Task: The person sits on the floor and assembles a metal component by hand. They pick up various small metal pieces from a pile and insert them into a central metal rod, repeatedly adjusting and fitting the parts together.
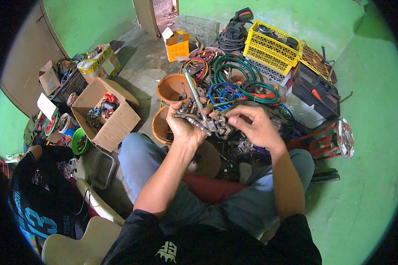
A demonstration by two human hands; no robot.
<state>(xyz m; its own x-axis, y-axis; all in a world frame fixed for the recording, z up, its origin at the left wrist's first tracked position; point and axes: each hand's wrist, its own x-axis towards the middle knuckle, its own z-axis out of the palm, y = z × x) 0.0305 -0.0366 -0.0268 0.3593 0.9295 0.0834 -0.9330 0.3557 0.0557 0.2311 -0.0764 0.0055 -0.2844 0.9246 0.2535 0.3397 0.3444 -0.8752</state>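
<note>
My left hand is closed from below around a bunch of metal tool pieces, which look like sockets and short bars. Out of the bunch a long silvery bar sticks up and away from me. At the bunch's right end is my right hand, its fingers bent and the thumb near the fingertips. What those fingers pinch, if anything, is too small to make out. Just beyond the left hand stand two orange-brown buckets, the far one with a few small items inside and the near one partly behind my wrist.
Coiled green hose and blue hose lie ahead. Yellow crates and a black toolbox stand far right, a red metal stand nearer. Leftward are a cardboard box, a green bowl and another person.
</note>
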